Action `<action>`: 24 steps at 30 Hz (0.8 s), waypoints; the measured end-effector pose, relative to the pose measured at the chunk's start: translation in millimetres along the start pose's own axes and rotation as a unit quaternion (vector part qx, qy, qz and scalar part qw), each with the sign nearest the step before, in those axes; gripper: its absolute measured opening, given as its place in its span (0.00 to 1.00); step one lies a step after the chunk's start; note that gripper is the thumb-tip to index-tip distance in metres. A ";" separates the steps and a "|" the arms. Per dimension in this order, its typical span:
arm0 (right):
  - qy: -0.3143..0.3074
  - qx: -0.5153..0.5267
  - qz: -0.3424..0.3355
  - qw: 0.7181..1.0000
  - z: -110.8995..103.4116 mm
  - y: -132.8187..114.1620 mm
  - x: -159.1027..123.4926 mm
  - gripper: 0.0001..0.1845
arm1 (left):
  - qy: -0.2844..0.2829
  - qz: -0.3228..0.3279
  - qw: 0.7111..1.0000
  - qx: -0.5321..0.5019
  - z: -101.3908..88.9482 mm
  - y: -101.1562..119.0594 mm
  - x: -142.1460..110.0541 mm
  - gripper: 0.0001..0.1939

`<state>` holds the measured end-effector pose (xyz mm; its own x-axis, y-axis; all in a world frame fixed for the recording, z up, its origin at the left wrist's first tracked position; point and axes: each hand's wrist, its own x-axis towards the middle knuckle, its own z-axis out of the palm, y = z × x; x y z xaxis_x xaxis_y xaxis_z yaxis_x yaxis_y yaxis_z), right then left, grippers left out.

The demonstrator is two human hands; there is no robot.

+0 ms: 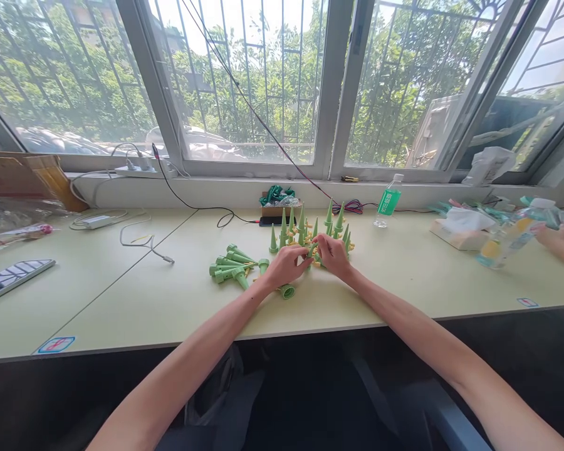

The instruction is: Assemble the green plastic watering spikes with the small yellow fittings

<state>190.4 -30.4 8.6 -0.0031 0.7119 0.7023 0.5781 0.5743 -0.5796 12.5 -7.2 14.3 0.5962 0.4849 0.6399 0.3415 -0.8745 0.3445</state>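
Observation:
My left hand (287, 266) is closed around a green plastic watering spike (311, 251), just above the table. Meeting it from the right, my right hand (333, 255) has its fingers pinched at the same spike, near a small part I cannot make out. Behind both hands, several green spikes (283, 233) stand upright on their wide ends, with small yellow pieces (291, 238) on or among them. To the left lies a loose pile of green spikes (229, 264). One more lies by my left wrist, its hollow round end (287, 292) facing me.
A phone (272, 221) and a small box (281, 203) sit behind the spikes. A green-labelled bottle (388, 202) stands back right. Farther right are a tissue box (460, 233), a large bottle (514, 235) and another person's hand (557, 233). Cables (145, 241) and a phone (14, 279) lie left.

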 end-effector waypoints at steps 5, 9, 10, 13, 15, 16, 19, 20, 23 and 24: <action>0.028 -0.014 0.006 0.999 1.5 0.5 0.2 0.31 | 0.037 0.018 0.999 0.011 1.3 -2.6 -0.3 0.10; 0.045 -0.035 0.003 0.998 3.9 3.7 -0.1 0.29 | 0.057 0.016 0.998 0.029 2.5 -3.4 -0.3 0.10; 0.044 -0.044 -0.001 0.998 4.6 5.0 -0.1 0.29 | 0.060 0.012 0.998 0.033 2.7 -3.3 -0.2 0.10; 0.048 -0.074 -0.019 0.996 6.7 10.1 0.2 0.29 | 0.078 -0.002 0.996 0.041 3.2 -2.9 -0.1 0.11; 0.054 -0.091 -0.034 0.994 8.3 13.6 0.5 0.28 | 0.090 -0.004 0.995 0.033 3.8 -2.9 -0.2 0.10; 0.056 -0.097 -0.042 0.993 9.1 15.1 0.5 0.28 | 0.094 -0.003 0.995 0.027 4.3 -2.9 -0.3 0.10; 0.056 -0.122 -0.065 0.989 11.2 17.4 0.1 0.27 | 0.107 0.001 0.994 0.014 5.6 -2.2 -0.5 0.09; 0.055 -0.132 -0.073 0.987 11.8 17.5 -0.3 0.26 | 0.116 0.002 0.993 0.013 5.7 -1.7 -0.5 0.09; 0.051 -0.167 -0.105 0.979 13.3 16.3 -2.0 0.26 | 0.152 0.011 0.988 0.022 3.3 0.7 0.0 0.09; 0.048 -0.176 -0.116 0.976 13.7 15.8 -2.6 0.26 | 0.165 0.015 0.986 0.029 1.4 1.6 0.2 0.09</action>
<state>188.3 -17.6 -8.0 -0.0998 0.5280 0.8434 0.8160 0.5285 -0.2343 14.2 -8.5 14.0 0.3421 0.4194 0.8409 0.3744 -0.8816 0.2874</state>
